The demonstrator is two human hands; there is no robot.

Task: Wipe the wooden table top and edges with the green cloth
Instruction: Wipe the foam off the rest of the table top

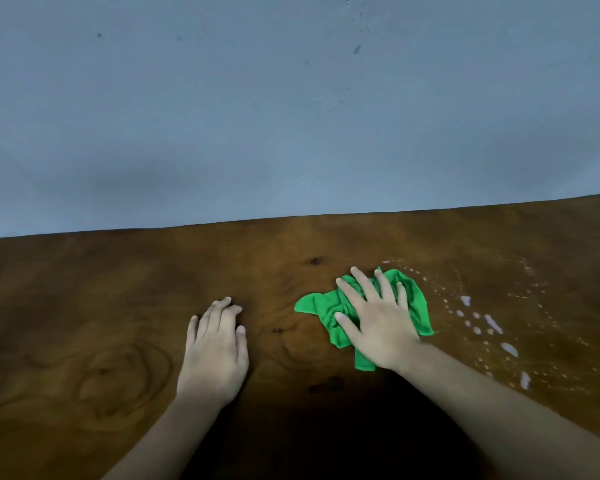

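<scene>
Two bare hands rest on the brown wooden surface (118,306), both palm down. The right hand (378,323) lies flat on the green cloth (413,303) with its fingers spread wide, pressing the cloth to the wood rather than closing a grip around it. The cloth is crumpled, right of the middle of the surface, and shows beyond the hand on its left, far and right sides, with a strip trailing toward the near edge by the wrist. The left hand (215,348) sits well apart to the left of the cloth, fingers together and slack, holding nothing. Pale wet droplets (492,323) and streaks lie on the wood just right of the cloth. Beyond the far edge rises a grey-blue wall (291,116) with a few dark specks.
</scene>
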